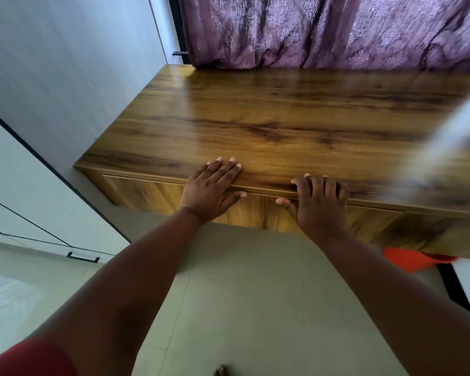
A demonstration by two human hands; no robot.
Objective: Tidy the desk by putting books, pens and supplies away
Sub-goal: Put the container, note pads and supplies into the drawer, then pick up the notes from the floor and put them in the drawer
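A wooden desk point(269, 118) fills the middle of the head view, its top bare apart from a blurred pale object point(445, 147) at the right edge. My left hand point(214, 191) lies flat on the desk's front edge, fingers spread, thumb down over the drawer front point(147, 194). My right hand point(320, 202) rests on the same edge a little to the right, fingers curled over the top and thumb pointing left. Neither hand holds anything. No books or pens show.
A purple curtain point(323, 31) hangs behind the desk. White wardrobe panels point(38, 90) with a black handle point(83, 257) stand to the left. An orange object point(413, 260) sits under the desk at the right. Pale tiled floor point(242, 294) lies below me.
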